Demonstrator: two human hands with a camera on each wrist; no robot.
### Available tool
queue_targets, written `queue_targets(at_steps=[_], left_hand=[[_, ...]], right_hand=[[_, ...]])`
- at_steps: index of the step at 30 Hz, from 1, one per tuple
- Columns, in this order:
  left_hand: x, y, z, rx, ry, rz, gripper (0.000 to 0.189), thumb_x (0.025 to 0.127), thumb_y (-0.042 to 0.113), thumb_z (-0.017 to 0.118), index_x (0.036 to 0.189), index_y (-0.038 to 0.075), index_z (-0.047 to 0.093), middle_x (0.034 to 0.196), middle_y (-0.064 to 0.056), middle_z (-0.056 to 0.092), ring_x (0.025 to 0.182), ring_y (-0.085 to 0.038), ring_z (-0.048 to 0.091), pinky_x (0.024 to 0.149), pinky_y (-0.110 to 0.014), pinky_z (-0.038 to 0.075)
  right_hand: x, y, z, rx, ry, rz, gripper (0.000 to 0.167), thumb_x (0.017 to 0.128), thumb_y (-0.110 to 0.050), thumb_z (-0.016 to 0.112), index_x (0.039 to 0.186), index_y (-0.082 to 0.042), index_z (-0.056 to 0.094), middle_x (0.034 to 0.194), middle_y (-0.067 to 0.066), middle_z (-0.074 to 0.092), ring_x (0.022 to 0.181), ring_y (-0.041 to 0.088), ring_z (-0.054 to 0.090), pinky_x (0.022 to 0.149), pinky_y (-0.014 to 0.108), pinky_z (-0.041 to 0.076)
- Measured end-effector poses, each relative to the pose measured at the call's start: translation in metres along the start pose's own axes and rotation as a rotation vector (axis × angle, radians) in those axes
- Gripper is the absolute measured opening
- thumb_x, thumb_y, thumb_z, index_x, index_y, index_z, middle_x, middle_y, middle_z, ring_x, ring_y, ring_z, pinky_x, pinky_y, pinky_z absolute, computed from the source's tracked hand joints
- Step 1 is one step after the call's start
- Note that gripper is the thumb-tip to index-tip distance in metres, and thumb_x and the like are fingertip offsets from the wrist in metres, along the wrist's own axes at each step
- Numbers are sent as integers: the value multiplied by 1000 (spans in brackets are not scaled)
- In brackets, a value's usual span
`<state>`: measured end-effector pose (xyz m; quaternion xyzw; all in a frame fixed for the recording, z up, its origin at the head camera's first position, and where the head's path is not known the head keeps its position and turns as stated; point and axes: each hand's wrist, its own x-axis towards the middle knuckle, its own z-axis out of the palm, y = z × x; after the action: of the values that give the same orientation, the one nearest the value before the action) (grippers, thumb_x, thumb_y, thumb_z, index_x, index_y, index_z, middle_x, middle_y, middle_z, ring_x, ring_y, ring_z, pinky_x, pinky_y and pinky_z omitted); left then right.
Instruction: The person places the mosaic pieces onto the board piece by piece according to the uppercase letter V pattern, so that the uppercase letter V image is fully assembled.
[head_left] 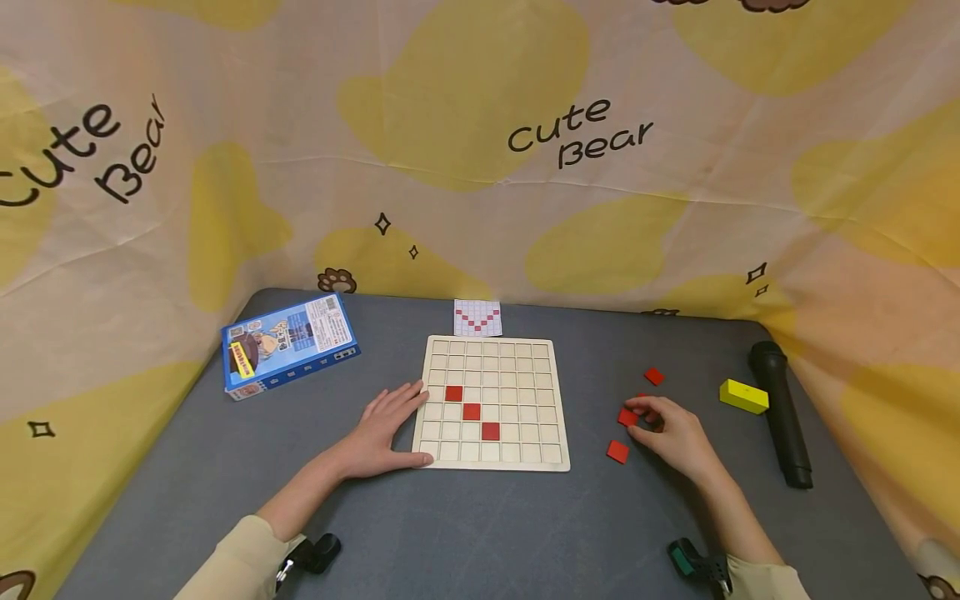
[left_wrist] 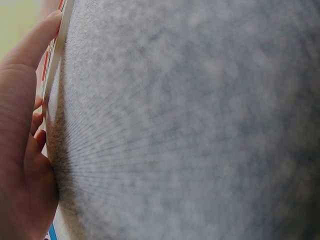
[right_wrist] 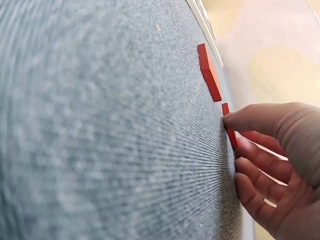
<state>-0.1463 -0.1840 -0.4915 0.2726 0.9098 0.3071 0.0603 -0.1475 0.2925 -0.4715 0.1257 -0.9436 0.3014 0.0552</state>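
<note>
A cream grid board [head_left: 522, 468] lies on the grey table, with three red square tiles [head_left: 472, 412] set in its cells along a diagonal. My left hand [head_left: 381, 433] rests at the board's left edge, fingers extended and thumb at the lower left corner. To the right of the board, my right hand [head_left: 675, 437] pinches a red tile [head_left: 627, 417] between thumb and fingers, down at the tabletop. Another red tile [right_wrist: 209, 75] lies just beside it in the right wrist view. Farther back is a loose red tile [head_left: 655, 377], and one more is mostly hidden behind the fingers.
Behind the board stands a small card [head_left: 477, 318] with a pink V of squares on a grid. A blue box [head_left: 291, 343] is at the back left. On the right, a yellow block [head_left: 744, 397] sits against a black microphone [head_left: 782, 417]. A patterned cloth hangs around the table.
</note>
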Motion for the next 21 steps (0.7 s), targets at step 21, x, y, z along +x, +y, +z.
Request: queue_targets(at_steps=[21], left_hand=[[0,1,-1,1,-3,5,96,81,56,71,154,7,30,161,-10,20,147,-33,16,114,-57,6]], right_hand=[[25,-36,29,140,17,45,31,83,-16,79,112,-12,71,97,2,67,82,16,58,67,27,47]])
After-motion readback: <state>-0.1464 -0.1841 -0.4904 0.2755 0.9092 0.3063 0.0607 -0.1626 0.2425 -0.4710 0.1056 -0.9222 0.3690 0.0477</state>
